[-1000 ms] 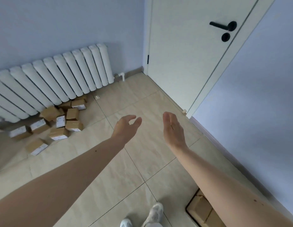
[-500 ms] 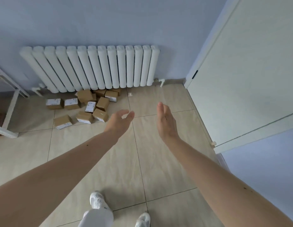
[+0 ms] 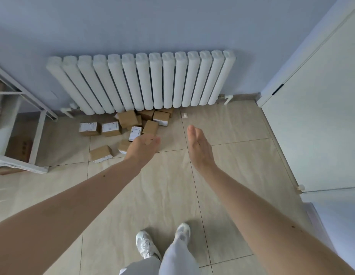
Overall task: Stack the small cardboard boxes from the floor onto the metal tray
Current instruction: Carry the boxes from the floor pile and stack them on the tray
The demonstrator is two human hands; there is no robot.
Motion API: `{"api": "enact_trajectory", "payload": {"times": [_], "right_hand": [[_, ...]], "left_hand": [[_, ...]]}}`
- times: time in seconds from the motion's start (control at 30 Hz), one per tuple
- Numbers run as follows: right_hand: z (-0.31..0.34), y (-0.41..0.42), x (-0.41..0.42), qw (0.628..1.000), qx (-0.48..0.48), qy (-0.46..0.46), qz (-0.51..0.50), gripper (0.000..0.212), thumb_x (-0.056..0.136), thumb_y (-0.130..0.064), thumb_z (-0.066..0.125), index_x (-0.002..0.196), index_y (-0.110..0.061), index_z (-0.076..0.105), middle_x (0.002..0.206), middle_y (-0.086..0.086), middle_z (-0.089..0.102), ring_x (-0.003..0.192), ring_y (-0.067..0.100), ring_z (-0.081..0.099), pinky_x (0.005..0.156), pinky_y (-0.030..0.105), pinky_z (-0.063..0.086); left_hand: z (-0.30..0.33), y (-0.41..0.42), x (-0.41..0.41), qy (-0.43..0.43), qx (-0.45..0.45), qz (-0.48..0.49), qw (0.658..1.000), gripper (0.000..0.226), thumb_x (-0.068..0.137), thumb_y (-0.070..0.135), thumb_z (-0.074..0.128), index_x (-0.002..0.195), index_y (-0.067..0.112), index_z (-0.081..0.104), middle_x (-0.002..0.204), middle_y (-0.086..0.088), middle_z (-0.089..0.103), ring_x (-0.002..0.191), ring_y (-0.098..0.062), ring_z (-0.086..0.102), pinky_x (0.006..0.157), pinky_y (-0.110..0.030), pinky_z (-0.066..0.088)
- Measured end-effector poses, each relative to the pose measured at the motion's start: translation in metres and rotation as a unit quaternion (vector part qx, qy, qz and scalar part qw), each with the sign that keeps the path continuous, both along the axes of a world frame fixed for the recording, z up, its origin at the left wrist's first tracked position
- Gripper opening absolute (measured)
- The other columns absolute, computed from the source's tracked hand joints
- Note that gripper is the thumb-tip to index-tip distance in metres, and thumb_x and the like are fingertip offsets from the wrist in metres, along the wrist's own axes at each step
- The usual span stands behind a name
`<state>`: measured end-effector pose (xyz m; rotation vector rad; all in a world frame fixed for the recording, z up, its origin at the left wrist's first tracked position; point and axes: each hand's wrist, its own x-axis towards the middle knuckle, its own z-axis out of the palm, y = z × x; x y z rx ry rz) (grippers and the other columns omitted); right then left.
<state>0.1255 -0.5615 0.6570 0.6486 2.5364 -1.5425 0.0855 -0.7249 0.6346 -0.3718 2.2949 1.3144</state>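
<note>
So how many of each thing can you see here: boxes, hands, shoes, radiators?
small cardboard boxes: 11 showing; the pile may hide more
hands, left hand and right hand: 2
shoes: 2
radiator: 1
Total: 16

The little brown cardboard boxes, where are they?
The little brown cardboard boxes lie on the floor, left of centre, under the white radiator, just beyond the left hand.

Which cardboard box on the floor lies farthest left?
The box with the white label on top, at the left end of the pile, next to a similar labelled box and nearest the white frame.
</note>
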Motion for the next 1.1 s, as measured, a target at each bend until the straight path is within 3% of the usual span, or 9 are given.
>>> {"api": "enact_trajectory", "payload": {"times": [0.07,0.23,0.33,0.47,0.67,0.77,0.83,0.93,1.1], "right_hand": [[-0.011,-0.014,-0.025,1.0,0.003,-0.01,0.009,0.056,0.107,-0.053,0.022,0.126,-0.011,0.054,0.106,0.0,0.058,0.1,0.019,0.05,0.083,0.031,0.032],[-0.045,-0.05,-0.098,0.999,0.019,-0.029,0.041,0.053,0.108,-0.048,0.022,0.106,-0.006,0.053,0.094,0.006,0.057,0.093,0.024,0.052,0.075,0.034,0.033],[-0.065,-0.068,-0.143,0.997,0.021,-0.04,0.062,0.057,0.109,-0.046,0.023,0.112,0.003,0.054,0.104,0.018,0.059,0.101,0.033,0.055,0.078,0.039,0.037],[-0.09,-0.113,-0.207,0.994,0.008,-0.052,0.094,0.055,0.11,-0.042,0.025,0.108,0.006,0.053,0.107,0.023,0.059,0.091,0.028,0.052,0.074,0.036,0.034],[-0.159,-0.197,-0.281,0.991,0.005,-0.077,0.106,0.042,0.105,-0.055,0.025,0.092,-0.02,0.045,0.079,-0.007,0.05,0.074,0.005,0.047,0.068,0.026,0.036],[-0.207,-0.244,-0.307,0.993,0.004,-0.085,0.081,0.047,0.096,-0.072,0.019,0.094,-0.03,0.04,0.093,-0.007,0.049,0.087,0.015,0.05,0.078,0.034,0.038],[-0.239,-0.278,-0.321,0.992,-0.009,-0.106,0.072,0.049,0.102,-0.065,0.019,0.104,-0.025,0.046,0.104,-0.004,0.049,0.099,0.017,0.049,0.083,0.033,0.034],[-0.288,-0.328,-0.337,0.989,-0.037,-0.137,0.045,0.06,0.105,-0.057,0.021,0.136,-0.015,0.05,0.13,0.002,0.057,0.123,0.022,0.052,0.09,0.032,0.031],[-0.389,-0.383,-0.35,0.982,-0.068,-0.176,-0.009,0.07,0.104,-0.061,0.023,0.155,-0.014,0.033,0.158,0.006,0.039,0.146,0.025,0.035,0.11,0.036,0.029]], "left_hand": [[-0.013,-0.014,-0.023,-0.01,0.0,0.011,1.0,0.025,0.101,0.044,0.05,0.107,0.025,0.066,0.11,0.001,0.061,0.104,-0.022,0.055,0.082,-0.032,0.041],[-0.056,-0.056,-0.091,-0.028,-0.021,0.031,0.999,0.039,0.1,0.038,0.049,0.123,0.009,0.061,0.101,-0.013,0.064,0.077,-0.028,0.047,0.063,-0.029,0.037],[-0.071,-0.079,-0.13,-0.034,-0.023,0.067,0.997,0.037,0.101,0.045,0.049,0.127,0.022,0.064,0.112,0.0,0.061,0.101,-0.021,0.056,0.083,-0.032,0.043],[-0.099,-0.13,-0.185,-0.036,-0.009,0.113,0.993,0.039,0.097,0.051,0.051,0.123,0.027,0.067,0.131,-0.003,0.063,0.121,-0.025,0.057,0.096,-0.037,0.045],[-0.155,-0.209,-0.243,-0.043,-0.024,0.141,0.989,0.042,0.1,0.048,0.051,0.134,0.027,0.062,0.132,0.006,0.059,0.112,-0.016,0.052,0.09,-0.028,0.036],[-0.191,-0.254,-0.271,-0.061,-0.034,0.12,0.99,0.044,0.101,0.05,0.049,0.135,0.025,0.062,0.144,0.001,0.055,0.129,-0.022,0.051,0.101,-0.031,0.039],[-0.218,-0.293,-0.288,-0.067,-0.034,0.115,0.991,0.045,0.101,0.051,0.048,0.134,0.023,0.063,0.145,0.001,0.055,0.133,-0.023,0.049,0.102,-0.03,0.036],[-0.272,-0.351,-0.312,-0.072,-0.05,0.105,0.991,0.046,0.101,0.052,0.049,0.13,0.021,0.066,0.135,-0.001,0.061,0.127,-0.025,0.053,0.1,-0.032,0.039],[-0.373,-0.401,-0.336,-0.108,-0.046,0.093,0.989,0.067,0.082,0.071,0.051,0.124,0.022,0.066,0.116,-0.005,0.061,0.12,-0.031,0.057,0.102,-0.039,0.041]]}}
